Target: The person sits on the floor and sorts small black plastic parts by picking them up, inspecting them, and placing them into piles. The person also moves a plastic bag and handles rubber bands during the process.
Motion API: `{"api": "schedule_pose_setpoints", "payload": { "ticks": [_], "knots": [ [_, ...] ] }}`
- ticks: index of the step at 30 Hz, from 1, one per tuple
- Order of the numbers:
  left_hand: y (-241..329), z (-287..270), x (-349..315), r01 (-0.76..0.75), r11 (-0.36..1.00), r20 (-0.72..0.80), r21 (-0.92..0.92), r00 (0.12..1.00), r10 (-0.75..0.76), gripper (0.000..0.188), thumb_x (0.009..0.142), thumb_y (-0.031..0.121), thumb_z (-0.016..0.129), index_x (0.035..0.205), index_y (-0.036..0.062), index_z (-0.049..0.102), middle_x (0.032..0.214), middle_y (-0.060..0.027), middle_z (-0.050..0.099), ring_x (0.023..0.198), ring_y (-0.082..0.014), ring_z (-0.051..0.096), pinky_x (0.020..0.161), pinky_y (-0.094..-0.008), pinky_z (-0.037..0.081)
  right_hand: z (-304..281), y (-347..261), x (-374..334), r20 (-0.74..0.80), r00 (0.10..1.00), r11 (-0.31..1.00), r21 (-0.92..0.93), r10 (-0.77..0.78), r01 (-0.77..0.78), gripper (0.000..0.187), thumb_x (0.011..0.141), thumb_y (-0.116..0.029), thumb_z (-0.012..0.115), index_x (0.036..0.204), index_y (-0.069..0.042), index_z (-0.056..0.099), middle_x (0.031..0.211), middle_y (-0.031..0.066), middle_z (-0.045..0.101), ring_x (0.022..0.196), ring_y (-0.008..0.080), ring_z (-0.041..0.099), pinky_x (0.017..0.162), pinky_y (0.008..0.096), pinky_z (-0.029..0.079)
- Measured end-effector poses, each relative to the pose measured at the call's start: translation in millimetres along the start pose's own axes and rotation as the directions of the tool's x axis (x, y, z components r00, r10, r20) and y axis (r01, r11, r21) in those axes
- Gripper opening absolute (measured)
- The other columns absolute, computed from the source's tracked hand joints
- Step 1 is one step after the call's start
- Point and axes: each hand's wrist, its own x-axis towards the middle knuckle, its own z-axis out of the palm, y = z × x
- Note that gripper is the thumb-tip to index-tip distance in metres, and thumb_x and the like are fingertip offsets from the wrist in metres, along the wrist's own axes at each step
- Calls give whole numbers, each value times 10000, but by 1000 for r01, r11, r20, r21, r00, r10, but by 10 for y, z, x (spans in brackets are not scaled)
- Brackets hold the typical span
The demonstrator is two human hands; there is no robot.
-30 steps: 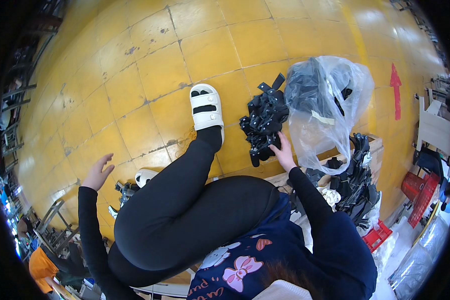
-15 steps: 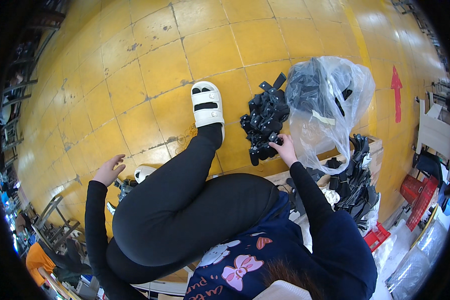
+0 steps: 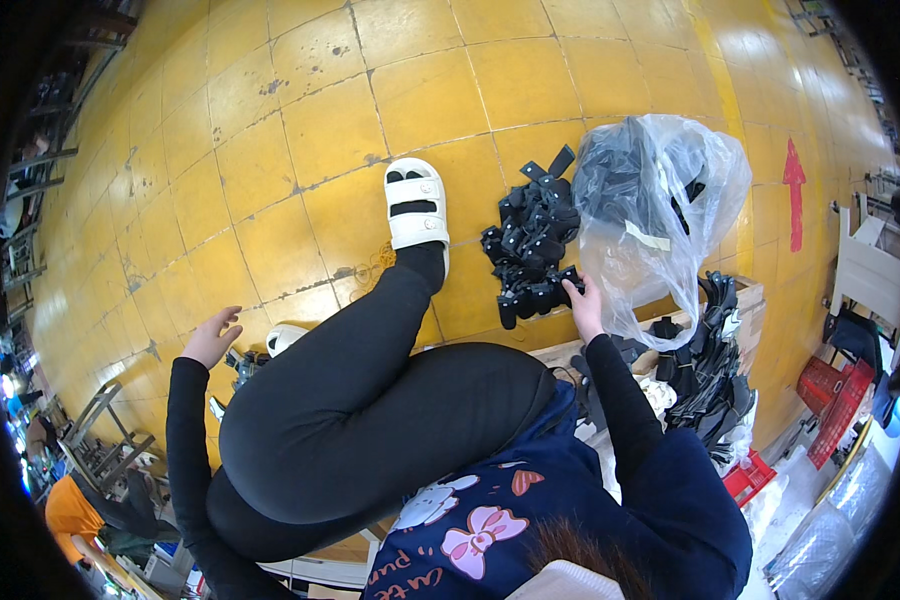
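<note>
My right hand (image 3: 587, 303) is at the near right edge of a heap of small black pieces (image 3: 532, 235) on the floor. Its fingers are closed on one black piece (image 3: 570, 281) that looks soft, with a tiny pale dot on it. What the pieces are exactly is too small to tell. Out to the left of my bent legs hangs my left hand (image 3: 212, 338), empty, fingers loosely apart. Close by it, partly hidden behind my leg, are some dark and grey items (image 3: 242, 368).
A clear plastic bag (image 3: 715, 200) with dark pieces inside stands right of the heap. Nearer, a wooden-edged container (image 3: 750, 300) holds bundled black strips (image 3: 705, 390). Red crates (image 3: 838, 410) and a pale chair (image 3: 870, 265) are far right. An orange-clad person (image 3: 73, 510) is at lower left.
My right hand has shifted slightly right, drawing the black piece toward the heap's edge. My left hand has moved a little left, its fingers still apart.
</note>
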Motion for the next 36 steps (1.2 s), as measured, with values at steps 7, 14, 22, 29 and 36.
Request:
{"api": "schedule_pose_setpoints", "payload": {
  "ticks": [7,14,22,29,36],
  "knots": [
    [48,4,-16,-9,1000,9,8,1000,9,416,900,259,583,1274,90,514,1155,-158,625,1080,-297,590,937,-373,459,107,-20,-74,164,986,996,89,8,-23,817,668,-83,806,1352,-46,360,1272,157,484,1178,261,488,996,364,394],
    [22,42,-52,-1,1000,23,-9,1000,1,415,902,271,573,1272,92,516,1158,-156,626,1090,-293,587,941,-374,455,412,18,-146,11,998,998,9,55,-55,802,605,-30,825,1284,-11,400,1255,137,477,1144,242,505,990,333,402],
    [10,104,-50,-5,1000,31,-16,999,6,430,898,273,573,1280,83,516,1159,-154,626,1091,-297,584,946,-378,452,451,-23,-233,-34,997,968,-241,-76,66,451,589,-132,852,935,12,601,917,127,617,870,260,616,812,339,483],
    [-73,169,-57,-18,1000,16,-14,1000,18,437,895,273,573,1284,84,513,1156,-155,629,1078,-301,591,938,-378,457,497,-129,-222,-29,976,930,-311,-216,197,484,605,-163,841,980,13,590,944,127,636,883,238,626,826,333,487],
    [-98,238,-81,3,1000,55,-26,998,-2,442,895,281,565,1283,80,507,1159,-166,628,1074,-318,596,927,-382,467,544,-184,-201,153,988,961,-270,-19,60,506,590,-186,835,991,25,609,888,169,666,848,308,650,801,371,508]
  ]
}}
